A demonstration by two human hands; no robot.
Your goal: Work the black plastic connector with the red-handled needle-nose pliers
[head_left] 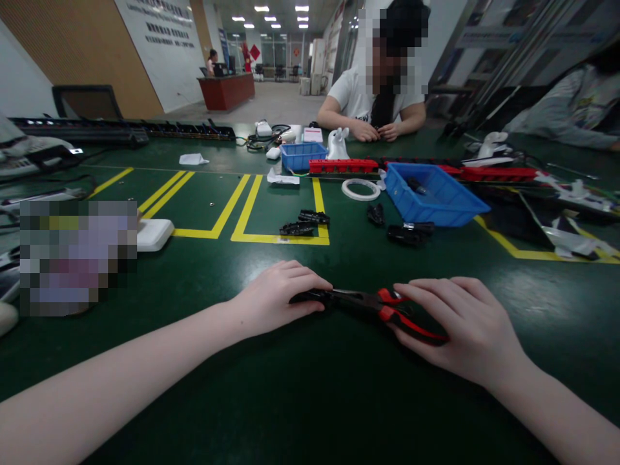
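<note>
The fingers of the left hand (276, 296) pinch a black part (309, 296) between thumb and forefinger, hiding much of it. Those of the right hand (477, 326) grasp the red handles of the pliers (358, 298), whose nose points left and meets the part's right end. Whether the tips grip it or only touch it, I cannot tell. The part lies straight left of the right hand, its long axis running crosswise, nearly in line with the nose; the left hand is nearer, being on it. Both work low over the worktop (300, 400). Beyond the hands, more black pieces (296, 228) lie in and by a yellow outline (256, 238), and a blue bin (436, 205) stands behind, to the right.
</note>
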